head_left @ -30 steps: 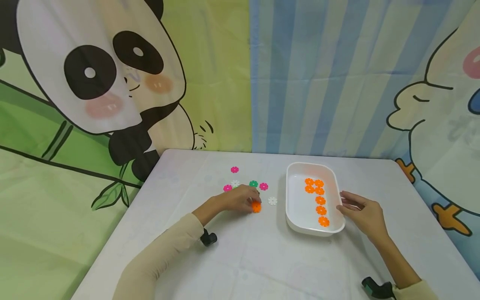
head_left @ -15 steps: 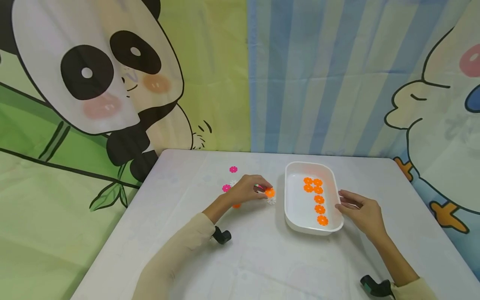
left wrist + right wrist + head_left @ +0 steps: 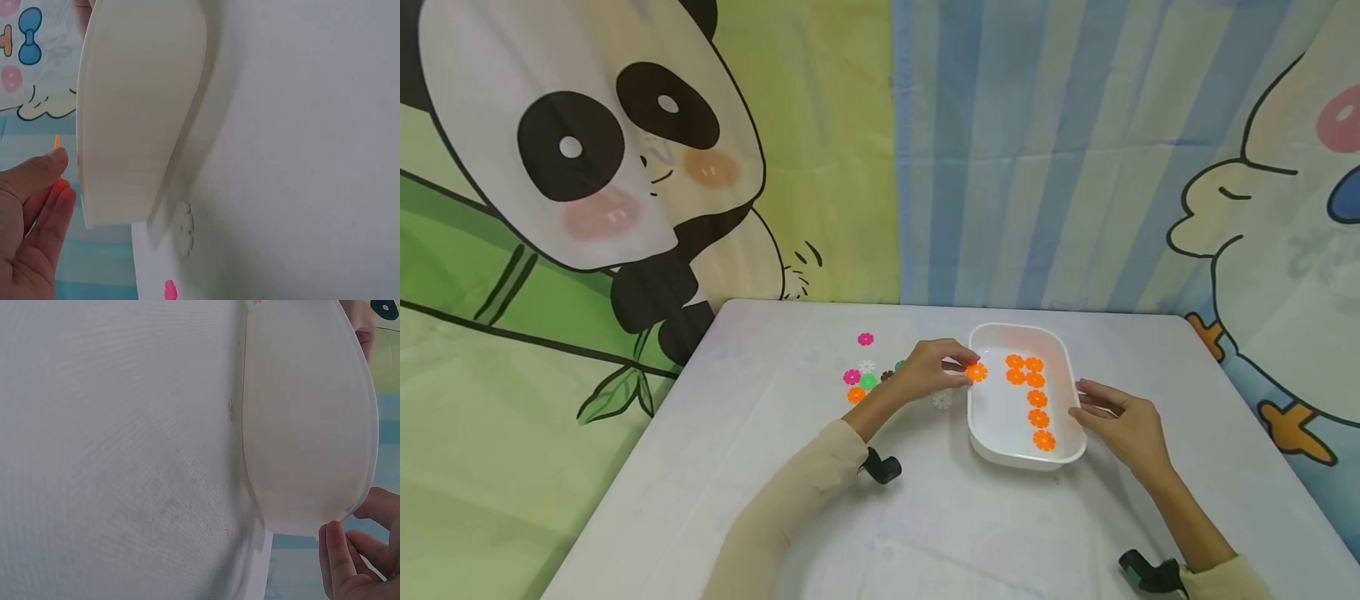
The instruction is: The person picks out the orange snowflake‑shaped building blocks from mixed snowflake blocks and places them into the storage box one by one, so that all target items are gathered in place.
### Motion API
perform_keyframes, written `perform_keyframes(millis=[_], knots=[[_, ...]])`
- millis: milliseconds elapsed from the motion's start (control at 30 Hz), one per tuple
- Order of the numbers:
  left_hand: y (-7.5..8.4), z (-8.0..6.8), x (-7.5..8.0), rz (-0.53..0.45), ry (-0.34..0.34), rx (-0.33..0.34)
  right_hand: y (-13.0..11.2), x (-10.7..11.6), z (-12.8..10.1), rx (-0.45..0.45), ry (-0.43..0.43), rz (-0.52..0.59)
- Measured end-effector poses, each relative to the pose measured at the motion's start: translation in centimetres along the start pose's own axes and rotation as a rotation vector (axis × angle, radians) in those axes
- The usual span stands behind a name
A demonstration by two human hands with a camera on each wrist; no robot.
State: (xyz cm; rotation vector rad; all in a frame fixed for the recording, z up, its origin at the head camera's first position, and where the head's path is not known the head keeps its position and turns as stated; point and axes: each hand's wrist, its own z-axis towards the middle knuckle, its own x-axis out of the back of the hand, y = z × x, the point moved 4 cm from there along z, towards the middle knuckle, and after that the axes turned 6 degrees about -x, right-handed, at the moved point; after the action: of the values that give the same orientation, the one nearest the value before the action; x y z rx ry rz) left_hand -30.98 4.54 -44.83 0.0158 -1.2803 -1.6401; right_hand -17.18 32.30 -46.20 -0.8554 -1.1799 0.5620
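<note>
We see the left hand (image 3: 931, 367) pinching an orange flower disc (image 3: 976, 372) betw. thumb and fingers, right over the left rim of the white tray (image 3: 1026, 457), which sits near the tabletop's far edge. Right hand (image 3: 1123, 425) rests w/ loosely bent fingers touching the tray's right rim. Six orange discs (image 3: 1036, 398) lie inside; pink, green, white discs (image 3: 865, 379) sit left of the tray.
</note>
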Motion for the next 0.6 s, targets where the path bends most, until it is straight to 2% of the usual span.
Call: perform_keyframes(millis=[100,367,500,600], knots=[[0.2,1.0,-1.0,0.027,-0.013,0.001,0.0,0.0,0.0,-0.002,0.002,-0.007],[0.4,3.6,-3.3,0.130,-0.113,-0.014,0.2,0.0,0.1,-0.013,0.006,-0.021],[0.3,4.7,-4.4,0.199,-0.199,0.013,0.3,-0.1,0.2,-0.019,0.005,-0.030],[0.1,5.3,-5.3,0.287,-0.271,0.013,0.2,-0.1,0.2,-0.024,-0.001,-0.032]])
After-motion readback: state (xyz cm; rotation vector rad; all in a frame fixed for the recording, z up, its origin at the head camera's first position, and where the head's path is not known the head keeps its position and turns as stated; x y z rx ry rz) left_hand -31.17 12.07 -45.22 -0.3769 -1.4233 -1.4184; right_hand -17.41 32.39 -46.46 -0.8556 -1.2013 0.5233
